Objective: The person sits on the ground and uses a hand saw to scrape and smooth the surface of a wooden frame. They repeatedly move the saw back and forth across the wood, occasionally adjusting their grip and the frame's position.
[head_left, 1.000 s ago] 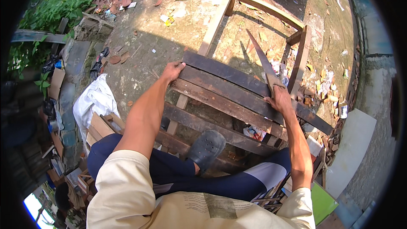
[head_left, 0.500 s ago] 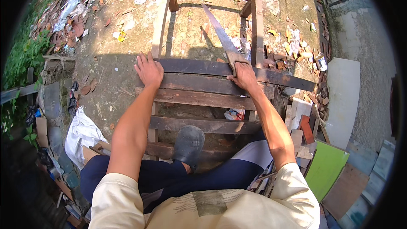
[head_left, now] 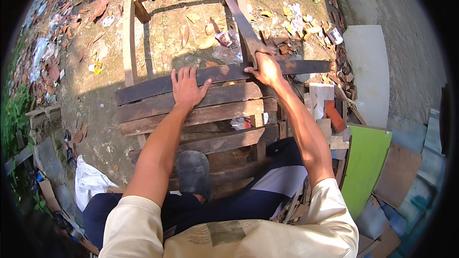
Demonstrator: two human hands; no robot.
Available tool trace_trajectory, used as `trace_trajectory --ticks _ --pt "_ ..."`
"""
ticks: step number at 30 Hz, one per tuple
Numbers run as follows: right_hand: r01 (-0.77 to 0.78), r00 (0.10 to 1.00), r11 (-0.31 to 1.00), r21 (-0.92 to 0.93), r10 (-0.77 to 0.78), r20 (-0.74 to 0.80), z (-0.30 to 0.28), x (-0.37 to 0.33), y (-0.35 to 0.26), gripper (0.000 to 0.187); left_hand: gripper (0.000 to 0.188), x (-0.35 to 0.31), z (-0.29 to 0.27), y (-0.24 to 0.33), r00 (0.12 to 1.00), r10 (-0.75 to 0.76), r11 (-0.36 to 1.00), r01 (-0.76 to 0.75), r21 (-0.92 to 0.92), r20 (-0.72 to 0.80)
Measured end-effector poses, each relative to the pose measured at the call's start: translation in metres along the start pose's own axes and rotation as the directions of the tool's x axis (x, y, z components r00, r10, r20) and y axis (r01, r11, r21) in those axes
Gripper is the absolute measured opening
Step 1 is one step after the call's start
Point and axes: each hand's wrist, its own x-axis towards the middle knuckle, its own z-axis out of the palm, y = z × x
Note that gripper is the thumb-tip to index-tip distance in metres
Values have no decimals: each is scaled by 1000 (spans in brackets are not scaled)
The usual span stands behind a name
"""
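Note:
A wooden frame [head_left: 128, 38] with several dark slats lies on the ground before me. Across its side rails rests a dark plank [head_left: 158, 86], its right end sticking out well past the right rail. My left hand [head_left: 188, 88] is pressed on the plank and the slat below it, fingers spread. My right hand [head_left: 266, 70] is wrapped round the wooden handle of a handsaw [head_left: 242, 23]. The saw's blade points away and to the left, over the right rail; the handle end is at the plank. Whether the teeth touch the plank I cannot tell.
My foot in a dark clog [head_left: 193, 172] rests by the nearer slats [head_left: 224, 142]. To the right are wood offcuts [head_left: 336, 116], a green board [head_left: 366, 169] and a pale panel [head_left: 368, 74] near a wall. A white sack [head_left: 91, 179] lies left; litter and dry leaves are scattered beyond.
My left hand has moved from the plank's left end toward its middle. The saw in my right hand has shifted right, over the right rail. The view has turned right.

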Motion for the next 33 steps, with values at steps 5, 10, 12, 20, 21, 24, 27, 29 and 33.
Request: trace_trajectory --ticks 5,10,12,20,21,24,27,29,33 --pt "-267 955 962 -51 271 123 -36 -29 85 57 73 3 0 2 1000 -15 1000 15 -3 26" --pt "-259 960 964 -55 263 96 -28 -37 117 60 72 5 1 7 1000 -11 1000 11 10 9" --pt "-184 978 978 -94 192 85 -26 -37 121 61 72 7 1 7 1000 -7 1000 7 30 -4" --pt "-123 988 982 -145 134 72 -29 -37 111 58 70 7 -3 6 999 -5 999 4 45 38" --pt "-143 985 979 -146 156 80 -30 -36 109 58 70 7 -3 5 999 -1 999 0 47 34" --pt "-188 976 974 -128 200 87 -30 -36 101 57 70 6 -4 4 1000 -6 999 5 38 23" --pt "-232 971 971 -48 234 46 -29 -41 98 56 69 8 -8 8 1000 5 999 -6 34 18" --pt "-304 953 952 39 304 6 -27 -47 99 54 70 8 -6 10 1000 4 999 -5 39 30" --pt "-442 868 762 474 497 11 -41 -61 88 42 68 7 -2 7 1000 1 997 -3 73 31"
